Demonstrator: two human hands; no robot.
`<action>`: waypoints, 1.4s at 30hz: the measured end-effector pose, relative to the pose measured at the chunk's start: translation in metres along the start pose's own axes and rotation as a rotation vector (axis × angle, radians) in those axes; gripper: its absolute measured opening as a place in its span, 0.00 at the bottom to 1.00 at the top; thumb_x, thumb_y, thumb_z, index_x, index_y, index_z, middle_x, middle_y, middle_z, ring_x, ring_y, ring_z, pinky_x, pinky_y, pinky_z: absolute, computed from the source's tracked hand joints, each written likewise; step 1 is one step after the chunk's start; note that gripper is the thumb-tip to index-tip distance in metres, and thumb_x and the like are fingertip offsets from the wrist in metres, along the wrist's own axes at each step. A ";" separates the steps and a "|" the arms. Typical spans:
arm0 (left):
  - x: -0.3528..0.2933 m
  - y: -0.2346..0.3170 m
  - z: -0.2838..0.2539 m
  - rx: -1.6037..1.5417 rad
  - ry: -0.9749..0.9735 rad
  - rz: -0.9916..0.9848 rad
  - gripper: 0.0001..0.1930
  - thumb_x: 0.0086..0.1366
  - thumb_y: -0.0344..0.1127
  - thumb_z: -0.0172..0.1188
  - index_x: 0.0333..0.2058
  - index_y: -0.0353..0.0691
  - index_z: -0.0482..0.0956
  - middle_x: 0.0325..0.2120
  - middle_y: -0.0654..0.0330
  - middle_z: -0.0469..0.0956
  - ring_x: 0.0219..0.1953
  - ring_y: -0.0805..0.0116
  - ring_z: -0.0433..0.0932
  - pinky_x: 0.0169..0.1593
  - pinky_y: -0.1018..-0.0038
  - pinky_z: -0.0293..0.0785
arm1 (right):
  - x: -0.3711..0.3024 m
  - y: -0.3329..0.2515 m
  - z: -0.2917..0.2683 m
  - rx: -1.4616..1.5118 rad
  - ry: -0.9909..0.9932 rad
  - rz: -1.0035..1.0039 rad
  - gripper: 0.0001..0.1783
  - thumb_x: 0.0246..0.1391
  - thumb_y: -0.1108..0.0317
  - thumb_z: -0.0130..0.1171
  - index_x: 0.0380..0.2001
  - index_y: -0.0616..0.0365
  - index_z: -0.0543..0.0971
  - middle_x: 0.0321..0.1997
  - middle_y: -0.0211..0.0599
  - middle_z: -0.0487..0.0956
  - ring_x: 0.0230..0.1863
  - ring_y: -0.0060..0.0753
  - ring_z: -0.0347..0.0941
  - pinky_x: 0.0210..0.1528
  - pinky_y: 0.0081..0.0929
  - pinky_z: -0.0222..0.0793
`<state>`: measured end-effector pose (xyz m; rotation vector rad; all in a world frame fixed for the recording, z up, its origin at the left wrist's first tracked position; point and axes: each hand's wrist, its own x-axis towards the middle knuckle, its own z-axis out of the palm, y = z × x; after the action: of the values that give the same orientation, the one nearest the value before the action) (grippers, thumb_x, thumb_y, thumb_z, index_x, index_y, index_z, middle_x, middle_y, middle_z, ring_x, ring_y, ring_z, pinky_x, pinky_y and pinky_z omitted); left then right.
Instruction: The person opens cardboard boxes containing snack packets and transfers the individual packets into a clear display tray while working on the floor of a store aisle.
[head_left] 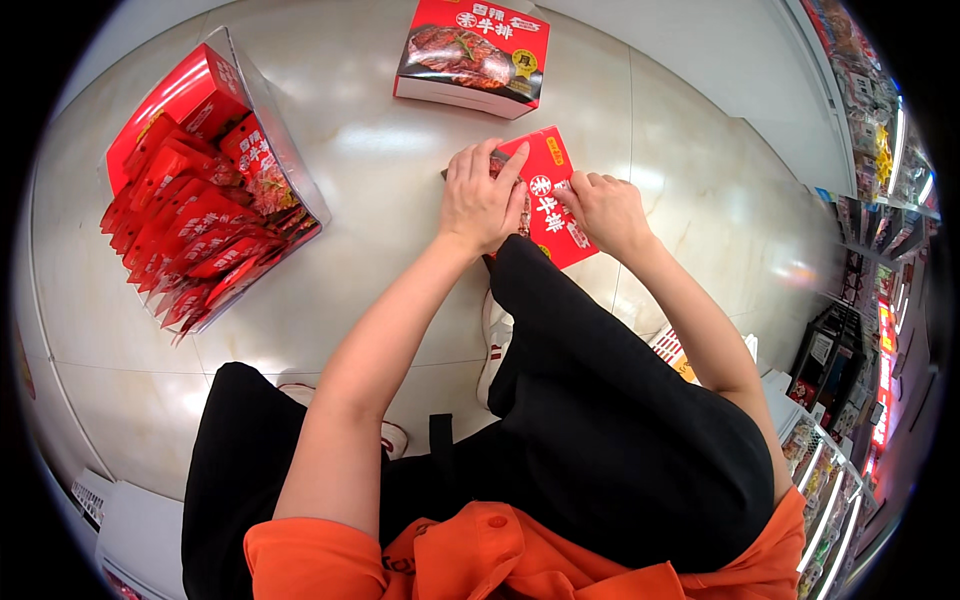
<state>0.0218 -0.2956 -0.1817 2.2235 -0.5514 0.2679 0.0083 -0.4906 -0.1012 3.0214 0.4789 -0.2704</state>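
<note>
A red food box (pixel 565 225) with a meat picture lies on the floor in front of my right knee. Across its left part lies my left hand (pixel 485 197), fingers spread and covering some of the print. My right hand (pixel 610 213) has its fingers curled at the right edge of the box, with the thumb on its face. Beyond both hands stands another red box (pixel 475 60) with a similar picture. To the left, a clear-sided display bin (pixel 318 200) holds several red snack packets (pixel 190 225) in a slanted stack and a red box (pixel 215 95).
Pale glossy floor tiles (pixel 370 220) surround the boxes. Stocked shelves (pixel 870 120) and dark crates (pixel 825 350) line the right side. White cabinet panels (pixel 700 50) stand at the back. My bent knees and white shoes (pixel 495 340) are close to the box.
</note>
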 end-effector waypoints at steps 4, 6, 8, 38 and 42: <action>0.002 0.000 0.004 0.006 0.016 -0.007 0.25 0.59 0.39 0.58 0.56 0.46 0.73 0.51 0.50 0.68 0.53 0.49 0.67 0.58 0.55 0.62 | 0.002 0.009 0.010 0.208 0.014 -0.126 0.14 0.63 0.62 0.51 0.26 0.60 0.73 0.24 0.43 0.77 0.31 0.47 0.75 0.36 0.41 0.70; 0.000 0.000 0.002 0.005 0.034 -0.001 0.25 0.58 0.39 0.58 0.56 0.46 0.73 0.51 0.50 0.68 0.52 0.49 0.67 0.58 0.55 0.62 | 0.003 0.009 0.008 0.460 0.008 -0.102 0.13 0.63 0.66 0.50 0.26 0.61 0.72 0.24 0.48 0.76 0.31 0.51 0.74 0.38 0.42 0.68; -0.002 -0.002 -0.003 -0.033 0.045 0.010 0.25 0.57 0.39 0.58 0.55 0.46 0.73 0.52 0.50 0.68 0.52 0.49 0.67 0.58 0.56 0.62 | -0.001 0.005 -0.003 0.565 -0.036 -0.050 0.12 0.63 0.68 0.49 0.27 0.63 0.71 0.24 0.51 0.74 0.30 0.54 0.72 0.35 0.42 0.68; 0.051 -0.005 -0.023 -0.308 0.242 -0.348 0.32 0.44 0.28 0.58 0.52 0.35 0.63 0.45 0.47 0.68 0.50 0.46 0.67 0.56 0.57 0.65 | 0.037 0.045 -0.073 1.792 -0.089 0.225 0.17 0.66 0.59 0.51 0.26 0.58 0.74 0.23 0.25 0.71 0.27 0.18 0.65 0.35 0.21 0.65; 0.053 -0.002 -0.034 -0.318 0.103 -0.400 0.31 0.46 0.31 0.63 0.52 0.35 0.66 0.46 0.49 0.71 0.49 0.49 0.71 0.53 0.61 0.68 | 0.029 0.074 -0.045 1.809 -0.041 0.492 0.18 0.68 0.56 0.47 0.25 0.53 0.71 0.23 0.29 0.72 0.28 0.21 0.67 0.38 0.26 0.68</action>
<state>0.0693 -0.2845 -0.1417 1.9435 -0.0773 0.0771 0.0663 -0.5473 -0.0591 4.4062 -1.2726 -1.2599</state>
